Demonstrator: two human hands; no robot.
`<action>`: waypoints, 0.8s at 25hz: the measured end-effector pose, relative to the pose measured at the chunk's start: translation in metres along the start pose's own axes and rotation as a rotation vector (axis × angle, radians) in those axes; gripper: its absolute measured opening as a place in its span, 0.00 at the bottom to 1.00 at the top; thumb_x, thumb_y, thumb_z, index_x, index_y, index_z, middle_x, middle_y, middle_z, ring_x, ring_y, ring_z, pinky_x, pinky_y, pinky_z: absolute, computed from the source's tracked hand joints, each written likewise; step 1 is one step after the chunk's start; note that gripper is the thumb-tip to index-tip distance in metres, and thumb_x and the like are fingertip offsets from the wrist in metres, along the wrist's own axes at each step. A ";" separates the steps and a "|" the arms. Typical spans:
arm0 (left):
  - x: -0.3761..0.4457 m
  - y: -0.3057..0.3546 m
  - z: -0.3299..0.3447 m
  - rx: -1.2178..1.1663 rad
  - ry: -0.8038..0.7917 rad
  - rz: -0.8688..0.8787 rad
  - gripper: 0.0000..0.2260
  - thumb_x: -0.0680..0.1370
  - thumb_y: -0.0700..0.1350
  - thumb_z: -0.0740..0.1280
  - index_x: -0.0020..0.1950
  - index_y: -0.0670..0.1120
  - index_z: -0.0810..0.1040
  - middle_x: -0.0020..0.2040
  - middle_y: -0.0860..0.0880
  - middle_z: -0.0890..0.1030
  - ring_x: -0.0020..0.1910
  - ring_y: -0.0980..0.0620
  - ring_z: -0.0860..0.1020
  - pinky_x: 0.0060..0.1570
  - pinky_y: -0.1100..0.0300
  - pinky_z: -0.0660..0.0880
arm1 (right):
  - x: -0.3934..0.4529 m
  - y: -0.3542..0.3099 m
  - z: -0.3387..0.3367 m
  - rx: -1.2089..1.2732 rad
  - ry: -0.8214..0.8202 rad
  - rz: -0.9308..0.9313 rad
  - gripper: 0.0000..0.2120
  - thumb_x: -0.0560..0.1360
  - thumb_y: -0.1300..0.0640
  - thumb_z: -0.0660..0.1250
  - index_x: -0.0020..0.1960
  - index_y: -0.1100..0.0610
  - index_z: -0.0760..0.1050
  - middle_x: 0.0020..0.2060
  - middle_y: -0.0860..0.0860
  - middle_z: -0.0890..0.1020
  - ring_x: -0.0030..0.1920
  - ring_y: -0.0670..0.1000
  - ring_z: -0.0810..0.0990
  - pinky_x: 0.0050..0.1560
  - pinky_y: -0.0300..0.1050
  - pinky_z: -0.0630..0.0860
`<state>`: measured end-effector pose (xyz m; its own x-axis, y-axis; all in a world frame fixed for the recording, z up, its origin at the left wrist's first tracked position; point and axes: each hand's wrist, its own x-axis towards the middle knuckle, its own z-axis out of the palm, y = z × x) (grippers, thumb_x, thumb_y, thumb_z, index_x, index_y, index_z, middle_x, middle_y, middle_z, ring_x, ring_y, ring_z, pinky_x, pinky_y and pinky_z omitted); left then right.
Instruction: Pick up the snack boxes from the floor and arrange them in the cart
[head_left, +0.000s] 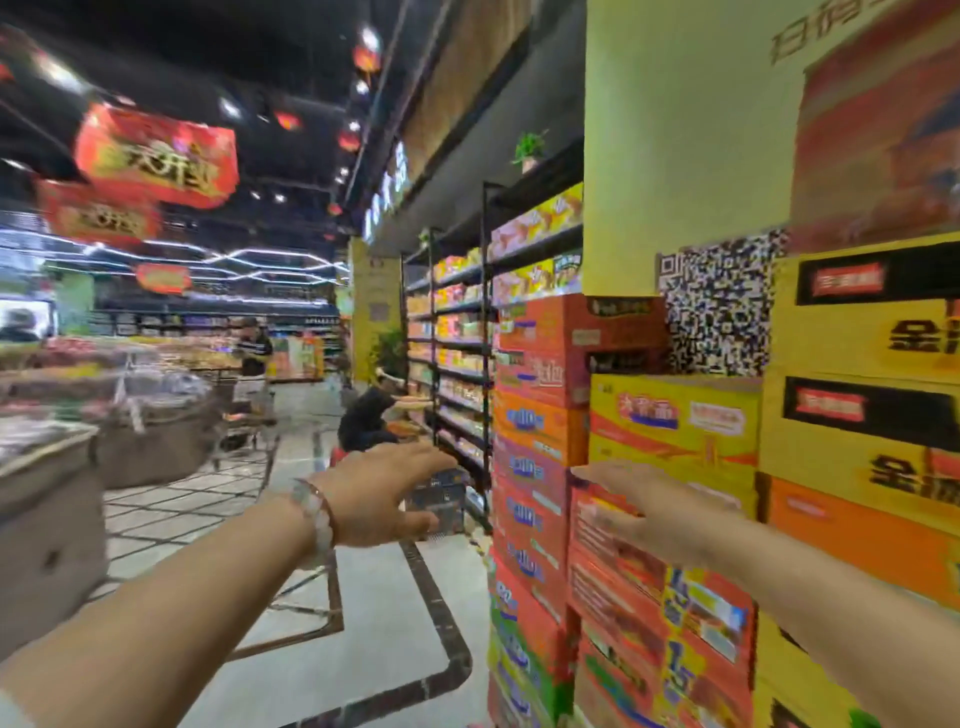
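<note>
Cardboard, stiff and probably light: those stacked orange and yellow printed snack boxes (613, 545) on the right want a grip on opposite side faces. Both arms reach out, left hand (379, 493) spread and empty, right hand (639, 499) flat-fingered just at the stack. Wire metal cart (249, 467) waits beyond.

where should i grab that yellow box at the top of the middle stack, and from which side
Probably by its two short ends, one hand on each, coming from the front. The yellow box lies flat and wide atop a red carton, with its left end clear. The taller yellow stack crowds its right end, so slide it forward first. Left hand and right hand are both open, holding nothing.
</note>
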<state>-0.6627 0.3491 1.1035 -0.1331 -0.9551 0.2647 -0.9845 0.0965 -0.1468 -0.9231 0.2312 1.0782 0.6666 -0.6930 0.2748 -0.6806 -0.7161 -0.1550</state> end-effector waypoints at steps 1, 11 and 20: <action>0.002 -0.008 -0.002 0.001 0.011 -0.045 0.26 0.78 0.54 0.62 0.74 0.56 0.58 0.74 0.54 0.62 0.71 0.52 0.63 0.70 0.56 0.63 | 0.018 -0.001 0.003 0.020 -0.010 -0.050 0.25 0.79 0.43 0.56 0.75 0.43 0.56 0.75 0.44 0.59 0.76 0.47 0.55 0.74 0.44 0.55; 0.028 -0.057 0.003 0.028 -0.052 -0.351 0.28 0.78 0.55 0.61 0.75 0.56 0.54 0.77 0.54 0.58 0.75 0.51 0.58 0.74 0.50 0.58 | 0.141 -0.029 0.016 0.204 -0.086 -0.318 0.25 0.79 0.44 0.56 0.75 0.45 0.57 0.73 0.46 0.64 0.70 0.49 0.66 0.64 0.41 0.64; 0.065 -0.166 0.045 0.065 -0.142 -0.398 0.29 0.77 0.55 0.62 0.75 0.57 0.53 0.76 0.54 0.59 0.74 0.50 0.60 0.72 0.45 0.61 | 0.259 -0.065 0.077 0.222 -0.097 -0.395 0.25 0.80 0.44 0.55 0.75 0.47 0.58 0.73 0.48 0.64 0.71 0.51 0.65 0.60 0.41 0.63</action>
<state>-0.5023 0.2589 1.1022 0.2770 -0.9440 0.1794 -0.9460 -0.3006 -0.1211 -0.6833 0.0919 1.0866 0.8943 -0.3607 0.2648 -0.2944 -0.9199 -0.2590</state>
